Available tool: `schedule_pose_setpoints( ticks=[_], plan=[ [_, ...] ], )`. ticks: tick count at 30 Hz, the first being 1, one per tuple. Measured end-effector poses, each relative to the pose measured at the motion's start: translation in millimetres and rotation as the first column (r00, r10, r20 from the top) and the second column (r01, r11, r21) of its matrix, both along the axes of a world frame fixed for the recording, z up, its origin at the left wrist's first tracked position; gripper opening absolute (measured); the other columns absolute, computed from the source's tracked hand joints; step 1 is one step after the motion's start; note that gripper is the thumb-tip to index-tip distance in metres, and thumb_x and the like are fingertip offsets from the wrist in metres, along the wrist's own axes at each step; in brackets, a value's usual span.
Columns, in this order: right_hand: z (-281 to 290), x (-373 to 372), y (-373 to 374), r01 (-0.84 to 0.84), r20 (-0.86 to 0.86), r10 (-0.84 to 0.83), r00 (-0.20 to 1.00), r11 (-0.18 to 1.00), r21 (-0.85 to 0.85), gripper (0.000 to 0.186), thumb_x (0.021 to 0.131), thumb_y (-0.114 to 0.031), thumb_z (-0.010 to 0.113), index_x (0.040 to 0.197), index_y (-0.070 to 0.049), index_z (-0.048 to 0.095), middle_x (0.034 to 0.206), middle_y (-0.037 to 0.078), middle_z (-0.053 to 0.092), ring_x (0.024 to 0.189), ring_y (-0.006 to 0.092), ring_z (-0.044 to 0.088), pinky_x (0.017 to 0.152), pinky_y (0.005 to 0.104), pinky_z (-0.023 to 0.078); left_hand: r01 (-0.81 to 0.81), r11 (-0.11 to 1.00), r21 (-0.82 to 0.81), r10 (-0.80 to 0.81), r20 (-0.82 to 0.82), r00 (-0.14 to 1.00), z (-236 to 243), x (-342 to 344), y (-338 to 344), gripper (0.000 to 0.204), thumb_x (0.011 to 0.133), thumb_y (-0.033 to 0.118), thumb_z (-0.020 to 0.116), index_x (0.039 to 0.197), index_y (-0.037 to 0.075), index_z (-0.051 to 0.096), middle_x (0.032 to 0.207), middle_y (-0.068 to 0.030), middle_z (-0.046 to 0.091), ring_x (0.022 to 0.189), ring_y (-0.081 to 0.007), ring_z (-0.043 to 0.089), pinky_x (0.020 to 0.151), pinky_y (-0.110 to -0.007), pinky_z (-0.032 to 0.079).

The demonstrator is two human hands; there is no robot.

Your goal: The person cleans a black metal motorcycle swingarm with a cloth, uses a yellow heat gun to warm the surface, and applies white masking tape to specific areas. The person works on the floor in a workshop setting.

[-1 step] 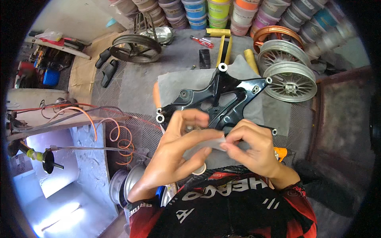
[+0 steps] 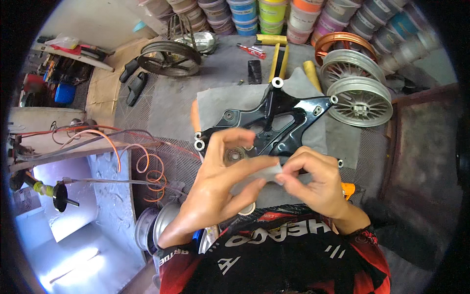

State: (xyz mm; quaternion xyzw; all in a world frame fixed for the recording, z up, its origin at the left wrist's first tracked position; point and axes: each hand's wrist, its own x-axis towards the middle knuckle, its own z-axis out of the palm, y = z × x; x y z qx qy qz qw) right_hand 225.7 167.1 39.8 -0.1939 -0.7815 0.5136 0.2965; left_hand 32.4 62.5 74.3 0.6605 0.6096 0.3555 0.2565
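Note:
A pale grey strip (image 2: 267, 174), thin and slightly bent, spans my two hands; I cannot make out its material. My left hand (image 2: 208, 179) has the strip between thumb and index finger, its other fingers curled loosely and partly blurred. At the strip's right end, the thumb and fingertips of my right hand (image 2: 313, 181) pinch it. Just beyond both hands lies a glossy black metal frame part (image 2: 264, 117) with several arms ending in round bare-metal bosses. My hands hide its near edge. A pale ring (image 2: 247, 209) shows below my left hand, partly covered.
The frame part rests on a grey sheet (image 2: 210, 103). Spoked wheels (image 2: 360, 102) stand at the right, with a dark wheel (image 2: 169, 59) at far left. Stacked tubs (image 2: 243, 17) line the back. Orange coiled hose (image 2: 155, 176) hangs at left; an orange-yellow tool (image 2: 348, 189) lies near my right wrist.
The surroundings have shifted very slightly to the right in the picture. Both hands keep nearly the same pose on the strip.

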Motion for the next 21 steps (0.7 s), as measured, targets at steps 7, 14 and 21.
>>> schedule_pose_setpoints(
  ticks=[7,14,21],
  plan=[
    [-6.4,7.4,-2.4,0.066,0.004,-0.067,0.998,0.949,-0.310,0.010,0.080,-0.003,0.073,0.082,0.000,0.064,0.071,0.003,0.063,0.062,0.0072,0.057,0.057,0.0224,0.045,-0.187,0.978,-0.089,0.200,0.163,0.966,8.4,8.0,6.1,0.068,0.073,0.012,0.079,0.133,-0.001,0.051,0.122,-0.0196,0.054,0.108,-0.0284,0.059,0.088,-0.036,0.053],
    [-9.5,8.1,-7.2,0.029,-0.039,-0.049,0.998,0.912,-0.410,0.017,0.077,-0.005,0.077,0.087,0.000,0.064,0.075,0.004,0.065,0.064,0.0077,0.058,0.060,0.0222,0.046,-0.114,0.993,-0.034,0.118,0.189,0.975,-1.9,5.8,6.1,0.013,0.082,0.006,0.069,0.093,0.000,0.065,0.081,-0.0125,0.063,0.071,-0.0274,0.063,0.063,-0.034,0.049],
    [7.7,8.6,3.8,0.138,0.012,-0.137,0.990,0.986,-0.092,0.043,0.069,-0.014,0.085,0.104,-0.002,0.063,0.089,0.007,0.069,0.073,0.0127,0.063,0.064,0.0266,0.049,-0.115,0.993,-0.025,0.117,0.139,0.983,0.0,6.7,4.4,0.009,0.081,0.000,0.068,0.089,-0.001,0.066,0.079,-0.0125,0.064,0.070,-0.0240,0.064,0.062,-0.032,0.049]
  ],
)
